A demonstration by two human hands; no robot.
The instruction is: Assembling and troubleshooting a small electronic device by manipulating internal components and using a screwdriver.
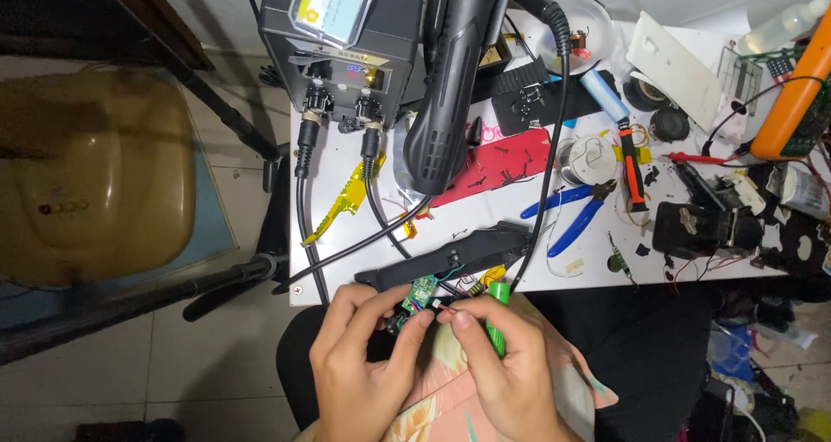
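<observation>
Nearest the camera: left hand and right hand, held together over the lap just below the table edge. Left fingers pinched on a small green circuit board, thumb and forefinger closed around its lower end, with a dark part attached beneath. Right fingertips closed on thin wires at the board's right side, a green cylindrical cell tucked against the palm and partly hidden by the fingers. Board positioned between both hands, level with the table's front edge and overlapping a long black plastic casing lying slantwise there.

Middle of the white table: blue-handled cutters resting open-handled beside a red sheet strewn with wire scraps; strip of yellow tape to the left; solder spool just beyond the cutters; tool with orange-and-black handle next to it; dark disassembled parts with loose wires at right.

Farther back: black hot-air handle lying across the table, its cable running down to the front edge. Black rework station with two plugged leads at rear left. Orange-cased meter at far right. Yellowish translucent container on the floor, well apart at left.
</observation>
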